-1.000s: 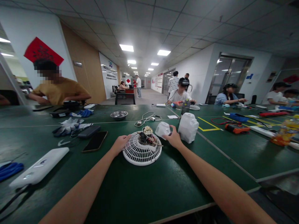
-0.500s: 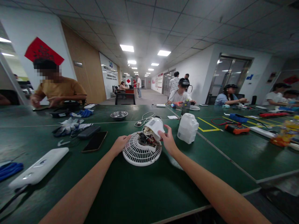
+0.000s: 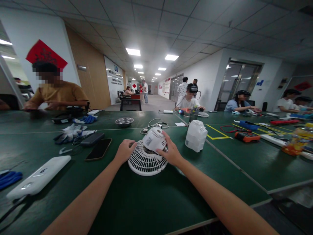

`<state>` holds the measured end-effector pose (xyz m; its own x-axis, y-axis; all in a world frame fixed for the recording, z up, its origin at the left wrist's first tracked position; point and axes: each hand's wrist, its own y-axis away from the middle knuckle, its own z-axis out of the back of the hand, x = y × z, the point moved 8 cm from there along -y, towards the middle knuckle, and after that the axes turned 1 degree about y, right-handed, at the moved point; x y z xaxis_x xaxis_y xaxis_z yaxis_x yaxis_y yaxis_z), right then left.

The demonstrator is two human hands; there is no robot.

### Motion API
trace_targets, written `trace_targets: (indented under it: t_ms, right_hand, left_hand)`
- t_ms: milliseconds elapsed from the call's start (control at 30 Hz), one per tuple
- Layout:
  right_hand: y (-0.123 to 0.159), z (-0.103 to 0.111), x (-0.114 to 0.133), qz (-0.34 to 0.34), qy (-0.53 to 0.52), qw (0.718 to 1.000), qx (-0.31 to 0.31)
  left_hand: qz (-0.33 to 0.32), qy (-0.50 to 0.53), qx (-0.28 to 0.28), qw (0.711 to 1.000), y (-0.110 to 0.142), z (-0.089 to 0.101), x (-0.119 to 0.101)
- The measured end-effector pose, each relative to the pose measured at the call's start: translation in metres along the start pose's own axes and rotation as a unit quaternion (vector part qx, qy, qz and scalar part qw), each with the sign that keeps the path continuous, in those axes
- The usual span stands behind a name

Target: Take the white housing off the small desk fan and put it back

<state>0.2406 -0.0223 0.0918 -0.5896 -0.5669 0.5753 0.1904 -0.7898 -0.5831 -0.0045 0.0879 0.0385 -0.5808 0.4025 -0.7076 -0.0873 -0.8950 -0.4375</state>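
Note:
A white round fan grille (image 3: 146, 168) lies on the green table in front of me. Over its middle sits a white domed motor cover (image 3: 154, 138) with vent slots and a label, hiding most of the motor parts beneath. My right hand (image 3: 172, 151) grips the cover from the right, thumb low on its front and fingers around its far side. At the grille's left rim, my left hand (image 3: 125, 150) is curled around the edge, its fingertips partly hidden. A white cable (image 3: 149, 124) with a plug lies behind the cover.
Right of the grille stands a white plastic housing (image 3: 196, 135), with a dark bottle (image 3: 194, 113) behind it. To the left are a phone (image 3: 98, 150), a white power bank (image 3: 39, 176), and gloves (image 3: 72, 133). A metal bowl (image 3: 124, 122) sits farther back; an orange multimeter (image 3: 246, 136) lies right.
The motor cover has tipped down over the exposed motor parts and shifted slightly left, moved by my right hand. My left hand has stayed at the grille's rim.

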Motion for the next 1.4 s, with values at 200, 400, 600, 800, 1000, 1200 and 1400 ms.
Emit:
trace_targets:
  t_ms: [200,400,600,800,1000,1200,1400]
  right_hand:
    - [-0.001,-0.008,-0.007,0.001,0.01,1.0,0.019]
    - [-0.002,-0.01,-0.011,0.008,0.017,0.999,0.028]
    - [-0.001,-0.007,-0.001,0.037,0.002,0.997,0.074]
    - [0.0,0.002,0.008,0.075,0.011,0.993,0.095]
    - [0.001,0.004,0.008,0.065,0.026,0.993,0.09]
    - [0.002,0.007,0.011,0.055,0.029,0.993,0.099]
    - [0.002,0.005,0.009,0.053,0.036,0.993,0.102]
  left_hand:
    - [-0.107,0.016,-0.029,0.994,0.012,0.006,-0.049]
    - [-0.165,0.036,0.116,0.979,0.027,-0.023,-0.078]
    - [-0.189,-0.032,0.125,0.974,0.032,-0.018,-0.086]
    - [-0.211,-0.04,0.17,0.962,0.041,-0.02,-0.101]
    - [-0.214,-0.057,0.187,0.957,0.043,-0.023,-0.102]
    - [-0.225,-0.083,0.185,0.953,0.043,-0.025,-0.101]
    - [-0.221,-0.093,0.18,0.954,0.043,-0.025,-0.099]
